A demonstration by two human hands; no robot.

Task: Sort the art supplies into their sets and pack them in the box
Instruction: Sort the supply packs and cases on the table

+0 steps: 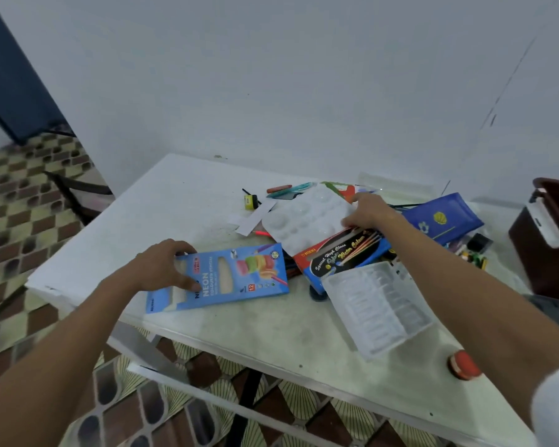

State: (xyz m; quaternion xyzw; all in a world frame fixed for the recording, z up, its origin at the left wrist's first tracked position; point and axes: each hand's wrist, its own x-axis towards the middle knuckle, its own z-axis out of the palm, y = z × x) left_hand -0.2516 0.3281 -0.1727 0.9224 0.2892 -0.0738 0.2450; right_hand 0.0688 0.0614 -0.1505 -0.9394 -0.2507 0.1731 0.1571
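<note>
left hand [167,264] grips the flat blue neon pencil box [218,279] by its near-left end, long axis running right toward right hand [367,212] pinching the white plastic palette [304,217]

single head-worn view, looking forward and down, close above both hands at the white table [162,195].

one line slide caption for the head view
Left hand grips a blue pencil box while the right hand holds a white paint palette.
</note>
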